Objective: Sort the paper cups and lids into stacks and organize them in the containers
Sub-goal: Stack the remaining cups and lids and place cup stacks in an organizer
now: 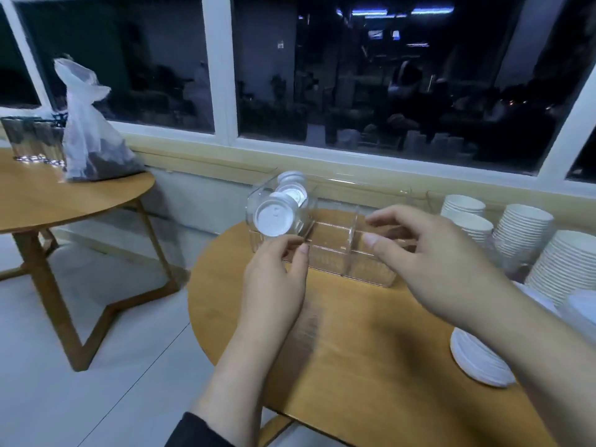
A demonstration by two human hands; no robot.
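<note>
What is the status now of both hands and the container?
Left hand pinches clear plastic divided container front rim; right hand open above it. White round lids in left compartment. Nothing blocking.

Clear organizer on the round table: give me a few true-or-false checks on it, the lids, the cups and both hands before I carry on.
1. The left end compartment of the clear organizer holds white lids. True.
2. The middle compartments are packed with cups. False: they show nothing inside.
3. The paper cup stacks stand to the right of the organizer. True.
4. The right hand carries a stack of cups. False: its fingers are spread over the organizer's right part and hold no cups.
5. The left hand is at the organizer's front edge, near the lids. True.
6. The loose lid pile sits on the other table. False: it lies on this table, near the right forearm.
</note>
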